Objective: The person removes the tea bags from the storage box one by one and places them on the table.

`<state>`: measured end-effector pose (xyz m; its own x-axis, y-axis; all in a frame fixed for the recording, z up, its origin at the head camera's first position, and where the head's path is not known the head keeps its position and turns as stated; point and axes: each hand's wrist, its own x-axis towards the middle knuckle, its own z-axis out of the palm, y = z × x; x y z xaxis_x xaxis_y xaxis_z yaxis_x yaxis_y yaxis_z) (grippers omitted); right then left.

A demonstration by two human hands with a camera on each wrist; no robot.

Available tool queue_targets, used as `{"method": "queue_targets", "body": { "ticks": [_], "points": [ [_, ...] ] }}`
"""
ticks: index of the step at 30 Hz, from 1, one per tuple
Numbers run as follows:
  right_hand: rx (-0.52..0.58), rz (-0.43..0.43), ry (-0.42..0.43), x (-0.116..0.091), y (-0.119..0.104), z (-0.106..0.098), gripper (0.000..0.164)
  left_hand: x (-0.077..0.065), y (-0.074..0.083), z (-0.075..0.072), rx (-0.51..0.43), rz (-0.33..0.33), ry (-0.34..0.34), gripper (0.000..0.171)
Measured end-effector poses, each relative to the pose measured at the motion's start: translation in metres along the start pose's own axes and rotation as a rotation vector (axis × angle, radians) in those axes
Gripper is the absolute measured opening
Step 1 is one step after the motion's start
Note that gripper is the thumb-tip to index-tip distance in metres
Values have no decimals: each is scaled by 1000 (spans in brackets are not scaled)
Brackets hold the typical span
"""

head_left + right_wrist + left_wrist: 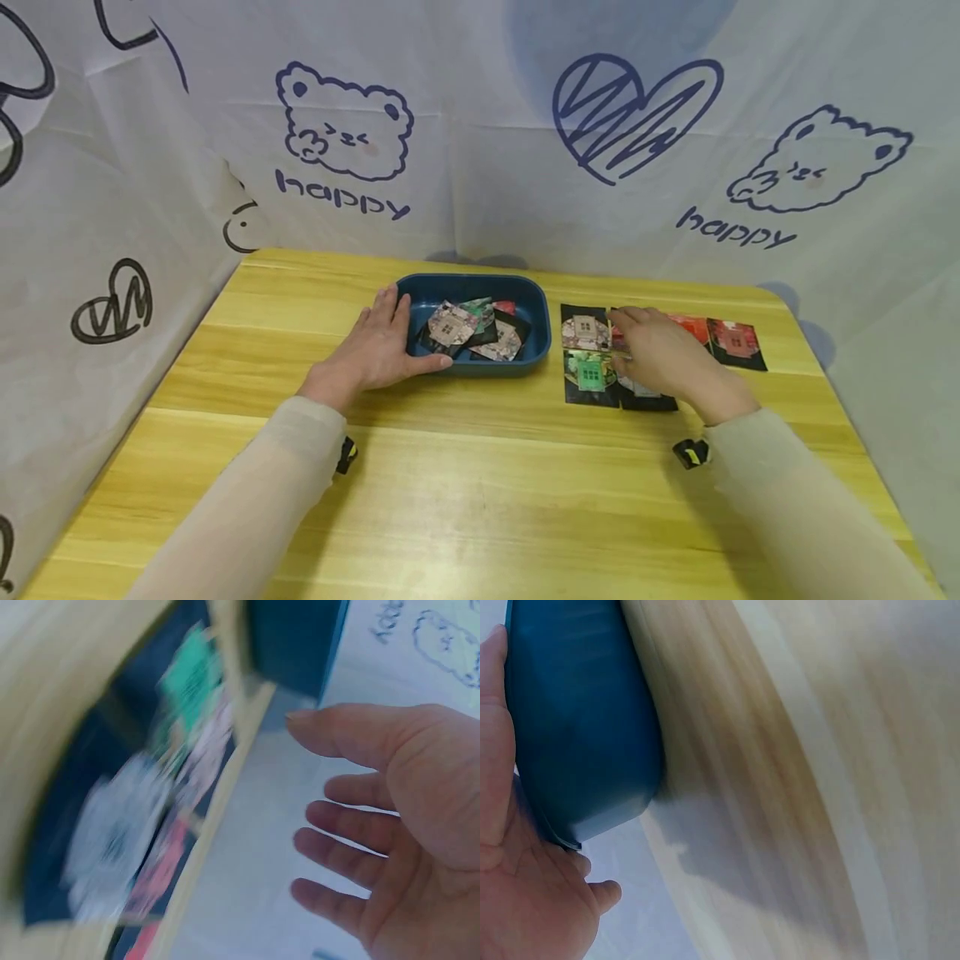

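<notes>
"Head view?"
"One blue tray [502, 369] of loose cards [452, 325], on the tabletop [480, 508]; my left hand [375, 346] spread wide against its left end. My right hand [663, 350], fingers relaxed, at the laid-out cards [591, 375] right of the tray. Backdrop cloth [495, 167]: "happy", twice; card lettering too small to read."
"Left wrist?"
"My hand along the tray's wall."
"Right wrist?"
"My thumb and fingers parted; cards blurred."

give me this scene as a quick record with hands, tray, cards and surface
left hand: touching left end of blue tray
right hand: over laid-out cards, no card visible in it
tray contents: overlapping loose cards
card layout: two rows right of tray, partly hidden by right hand
surface: wood-grain table
</notes>
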<state>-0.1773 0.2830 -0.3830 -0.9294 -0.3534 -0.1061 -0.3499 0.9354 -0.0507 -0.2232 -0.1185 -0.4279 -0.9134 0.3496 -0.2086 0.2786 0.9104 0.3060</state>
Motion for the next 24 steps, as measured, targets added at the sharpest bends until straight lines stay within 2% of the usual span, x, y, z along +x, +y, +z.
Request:
{"method": "queue_targets", "body": {
  "ticks": [7,12,18,24],
  "points": [
    [34,-80,179,36,-52,-10,73,0,2,-1,20,12,16,137],
    [88,-106,209,65,-93,-9,76,0,1,0,26,9,21,136],
    [121,-88,84,99,-128,6,79,0,-1,1,29,16,24,136],
    [126,-37,-42,127,-150,21,80,0,-1,2,21,27,27,136]
  ]
}}
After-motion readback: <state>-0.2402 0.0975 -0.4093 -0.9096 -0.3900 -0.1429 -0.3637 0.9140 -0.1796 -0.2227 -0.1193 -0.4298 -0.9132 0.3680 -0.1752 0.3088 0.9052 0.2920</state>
